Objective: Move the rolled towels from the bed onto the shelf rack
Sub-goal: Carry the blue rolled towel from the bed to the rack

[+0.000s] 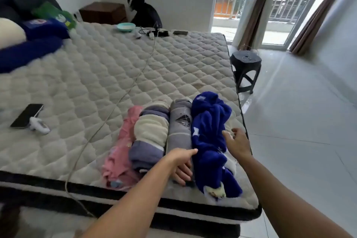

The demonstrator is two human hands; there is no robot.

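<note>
Left hand (182, 164) grasping smooth grey roll (179, 131); right hand (236, 142) spread loose over fluffy blue towel (210, 141).

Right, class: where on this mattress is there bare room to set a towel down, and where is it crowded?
Free: the wide quilted middle of the mattress, between the phone and the rolled towels. Crowded: the near right corner, where both hands work, and the far edge around the bowl.

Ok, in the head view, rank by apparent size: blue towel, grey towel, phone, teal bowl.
1. Blue towel
2. Grey towel
3. Phone
4. Teal bowl

The bowl lies far from the camera, so its last place is unsure.
</note>
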